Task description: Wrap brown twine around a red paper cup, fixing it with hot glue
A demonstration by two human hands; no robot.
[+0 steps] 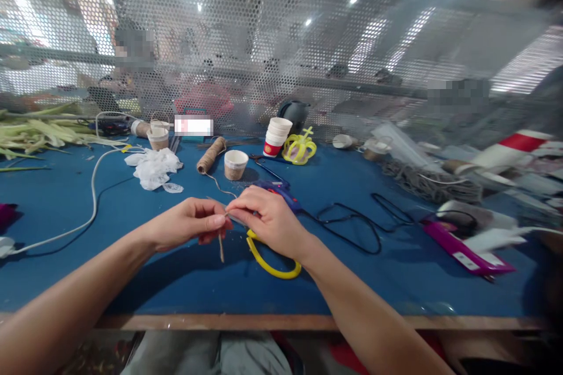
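Note:
My left hand (191,224) is closed in a pinch on brown twine (221,248), whose short end hangs below the fingers. Close beside it, my right hand (268,220) pinches the same twine, its fingertips nearly touching the left ones. From the twine roll (212,155) a strand runs down toward both hands. Yellow-handled scissors (275,269) lie on the table under my right hand, partly hidden by it. A twine-wrapped cup (236,165) stands just beyond the hands. Behind my right hand is a blue glue gun (281,192), partly covered.
Crumpled white plastic (153,169) and a white cable (94,190) lie left. Stacked paper cups (277,136) and a yellow crown-shaped piece (299,147) stand behind. A black cable (352,218), purple packet (466,249) and grey cord (433,181) occupy the right. Green stalks (44,135) lie far left.

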